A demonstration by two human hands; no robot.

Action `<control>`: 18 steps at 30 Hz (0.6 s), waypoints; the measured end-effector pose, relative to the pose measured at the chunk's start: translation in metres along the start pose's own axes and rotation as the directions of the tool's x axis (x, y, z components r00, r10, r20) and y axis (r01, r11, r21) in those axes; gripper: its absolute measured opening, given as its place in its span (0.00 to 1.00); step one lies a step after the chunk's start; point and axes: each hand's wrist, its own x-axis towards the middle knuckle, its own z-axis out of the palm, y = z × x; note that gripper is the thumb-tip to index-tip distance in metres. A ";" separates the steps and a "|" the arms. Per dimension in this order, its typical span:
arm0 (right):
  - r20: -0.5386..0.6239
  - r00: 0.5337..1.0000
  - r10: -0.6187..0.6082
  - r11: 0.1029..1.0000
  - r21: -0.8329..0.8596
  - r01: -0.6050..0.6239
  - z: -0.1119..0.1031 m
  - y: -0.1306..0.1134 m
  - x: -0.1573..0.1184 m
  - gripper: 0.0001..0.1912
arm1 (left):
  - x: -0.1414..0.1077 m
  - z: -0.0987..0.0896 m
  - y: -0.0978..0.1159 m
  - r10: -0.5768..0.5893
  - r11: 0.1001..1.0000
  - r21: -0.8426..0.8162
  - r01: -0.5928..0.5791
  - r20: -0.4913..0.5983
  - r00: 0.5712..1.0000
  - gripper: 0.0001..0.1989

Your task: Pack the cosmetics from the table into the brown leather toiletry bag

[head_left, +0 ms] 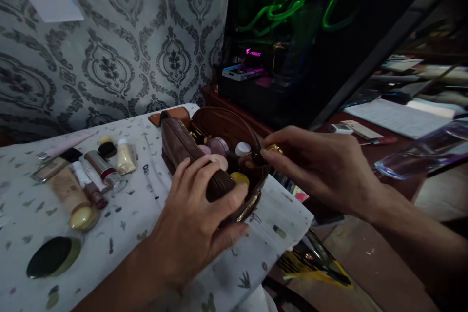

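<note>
A brown zippered makeup bag (174,144) stands unzipped on the table, its lid lowered toward me. My left hand (199,209) rests on the bag's near side, fingers spread and thumb over the rim. At the bag's right end, thumb and forefinger of my right hand (321,170) pinch a small dark and gold piece (274,148); whether it belongs to the handle (239,119) I cannot tell. Inside lie several round cosmetics, among them a white-lidded jar (243,149), a pinkish compact (218,146) and a yellow round item (240,179). My left hand hides part of the contents.
Left of the bag, several cosmetics lie on the patterned tablecloth (146,253): a cream tube (125,156), a foundation tube (68,187), a silver tube (102,165) and a dark oval item (49,257). A green-lit computer case (292,48) stands behind. Papers (398,117) lie at right.
</note>
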 end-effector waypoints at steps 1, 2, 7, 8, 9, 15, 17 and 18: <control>0.070 0.996 -0.054 0.997 -0.048 0.058 -0.001 0.003 0.001 0.11 | 0.000 0.002 0.003 -0.006 1.000 0.022 0.005 0.001 1.000 0.20; 0.139 0.986 -0.096 0.990 -0.090 0.109 -0.001 0.006 0.003 0.12 | 0.000 0.004 0.006 -0.011 0.999 0.036 0.011 -0.003 1.000 0.20; 0.396 0.910 -0.120 0.948 -0.227 0.224 -0.003 0.009 0.009 0.13 | -0.005 0.009 0.009 0.003 0.999 0.052 -0.003 -0.004 1.000 0.18; 0.426 0.899 -0.104 0.939 -0.257 0.230 -0.004 0.008 0.010 0.12 | -0.006 0.009 0.008 0.008 0.998 0.056 -0.008 0.002 1.000 0.18; 0.448 0.890 -0.084 0.928 -0.291 0.234 -0.003 0.006 0.012 0.11 | -0.007 0.009 0.007 0.011 0.998 0.060 -0.011 0.004 1.000 0.18; 0.522 0.853 0.032 0.848 -0.466 0.253 0.004 0.000 0.022 0.05 | -0.007 0.011 0.003 0.017 0.998 0.065 -0.017 -0.012 1.000 0.21; 0.551 0.831 0.072 0.835 -0.489 0.252 0.007 0.000 0.026 0.07 | -0.007 0.011 0.003 0.013 0.997 0.070 -0.012 -0.006 1.000 0.22; 0.564 0.821 0.095 0.830 -0.499 0.247 0.008 0.000 0.028 0.07 | -0.007 0.011 0.003 0.011 0.997 0.073 -0.011 -0.005 1.000 0.22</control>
